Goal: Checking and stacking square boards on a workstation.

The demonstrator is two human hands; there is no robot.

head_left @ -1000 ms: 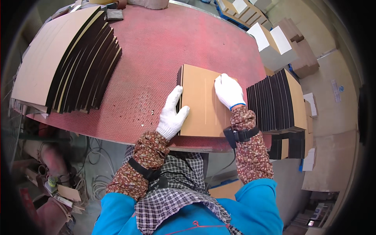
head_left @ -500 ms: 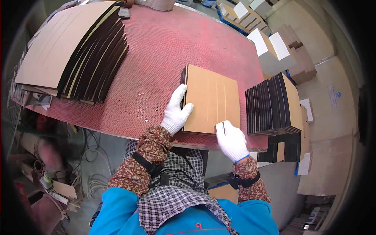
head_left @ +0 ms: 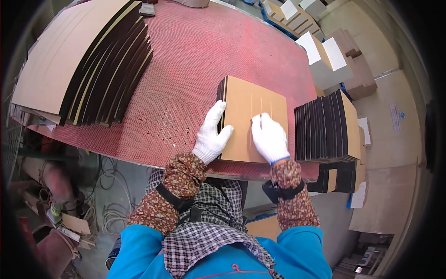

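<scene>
A short stack of tan boards (head_left: 241, 139) with dark edges lies on the red mesh-topped table near its front edge. Three light lines run down its top face. My left hand (head_left: 211, 135), in a white knit glove, rests at the stack's left edge, fingers stretched along the side and thumb apart over the top face. Over the middle of the top board is my right hand (head_left: 270, 137), also white-gloved, with fingers pinched together. Whatever lies between those fingertips is too hidden to name.
A tall fanned pile of tan and dark boards (head_left: 51, 60) stands at the left of the table (head_left: 195, 51). To the right is an upright row of black-edged boards (head_left: 320, 130). Small dark scraps (head_left: 169, 128) lie left of my left hand. Coiled cables (head_left: 114, 218) lie on the floor.
My right hand has moved from the stack's front edge up and away from me, to the middle of the top board. My left hand stays at the left edge.
</scene>
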